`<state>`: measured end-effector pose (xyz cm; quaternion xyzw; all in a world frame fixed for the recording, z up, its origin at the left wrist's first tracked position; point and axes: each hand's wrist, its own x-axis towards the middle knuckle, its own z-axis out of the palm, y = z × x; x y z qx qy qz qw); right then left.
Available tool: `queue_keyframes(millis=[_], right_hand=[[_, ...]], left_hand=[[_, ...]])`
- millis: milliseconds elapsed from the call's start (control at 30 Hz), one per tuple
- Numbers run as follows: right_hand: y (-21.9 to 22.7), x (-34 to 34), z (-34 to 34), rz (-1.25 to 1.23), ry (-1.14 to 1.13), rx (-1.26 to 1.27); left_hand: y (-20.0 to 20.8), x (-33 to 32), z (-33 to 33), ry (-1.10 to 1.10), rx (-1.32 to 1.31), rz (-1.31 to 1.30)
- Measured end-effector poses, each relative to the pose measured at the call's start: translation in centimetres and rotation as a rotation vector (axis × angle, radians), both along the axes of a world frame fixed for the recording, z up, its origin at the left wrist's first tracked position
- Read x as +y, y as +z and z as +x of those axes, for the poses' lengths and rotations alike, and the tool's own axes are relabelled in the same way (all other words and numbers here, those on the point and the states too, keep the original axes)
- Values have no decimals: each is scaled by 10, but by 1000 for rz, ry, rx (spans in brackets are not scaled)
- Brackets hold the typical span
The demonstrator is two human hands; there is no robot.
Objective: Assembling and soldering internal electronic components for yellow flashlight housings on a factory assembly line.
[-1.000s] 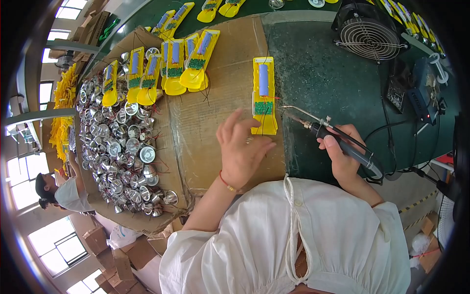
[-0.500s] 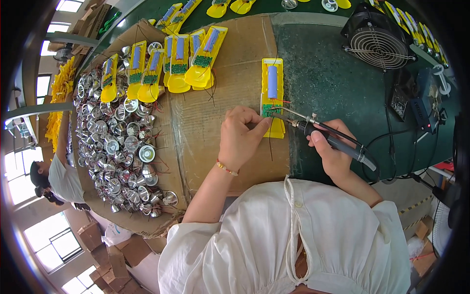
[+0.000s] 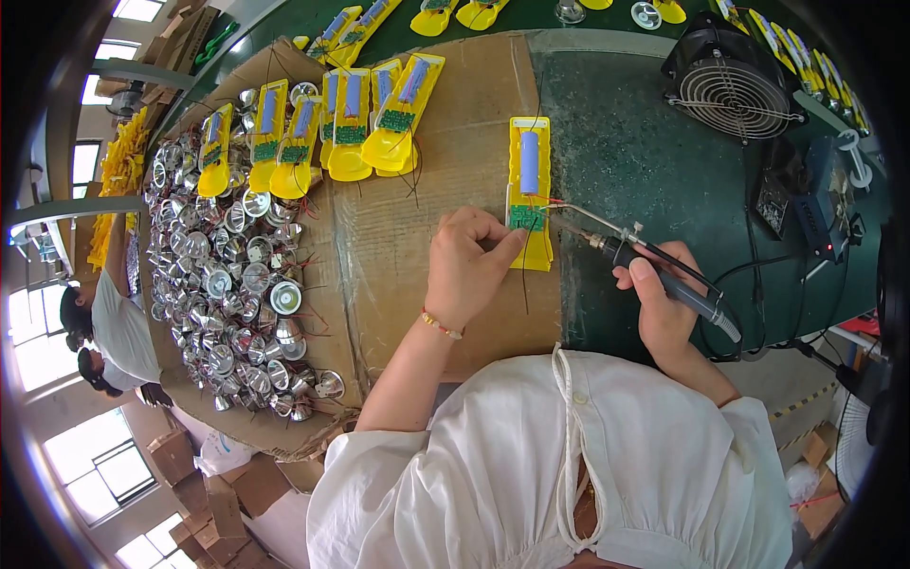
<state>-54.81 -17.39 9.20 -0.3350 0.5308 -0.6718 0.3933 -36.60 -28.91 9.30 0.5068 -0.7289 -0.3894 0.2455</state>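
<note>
A yellow plastic housing (image 3: 541, 248) lies upright in front of me on the cardboard's right edge. It holds a lavender battery cell (image 3: 529, 162) and a green circuit board (image 3: 528, 217). My left hand (image 3: 466, 264) is pinched at the board's lower left, on a thin black wire (image 3: 527, 276); its fingertips partly cover the contact. Wrapped in my right hand (image 3: 665, 303) is a soldering iron (image 3: 675, 287) with a thin metal feed tube along its top. Iron tip and tube end point left, just right of the board, and the tip looks apart from it.
Several silver reflector cups (image 3: 230, 275) are heaped at left on the cardboard (image 3: 424, 123). More yellow housings (image 3: 389, 147) lie beyond them. A black fan with a wire guard (image 3: 735, 100) and a soldering station (image 3: 823, 216) stand right, cables near my right hand. People sit far left.
My right hand has drawn the soldering iron slightly right and down, so its tip has come away from the board. My left hand stays nearly still by the board.
</note>
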Motion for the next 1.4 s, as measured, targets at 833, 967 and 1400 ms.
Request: queue_keyframes(millis=[833, 967, 1400], right_hand=[[-23, 5, -60, 128, -159, -58], [-22, 6, -57, 144, -179, -81], [-18, 4, -60, 171, -169, -67]], left_hand=[[27, -139, -96, -217, -347, -203], [39, -231, -157, -43, -387, -453], [7, -272, -136, -136, -628, -468]])
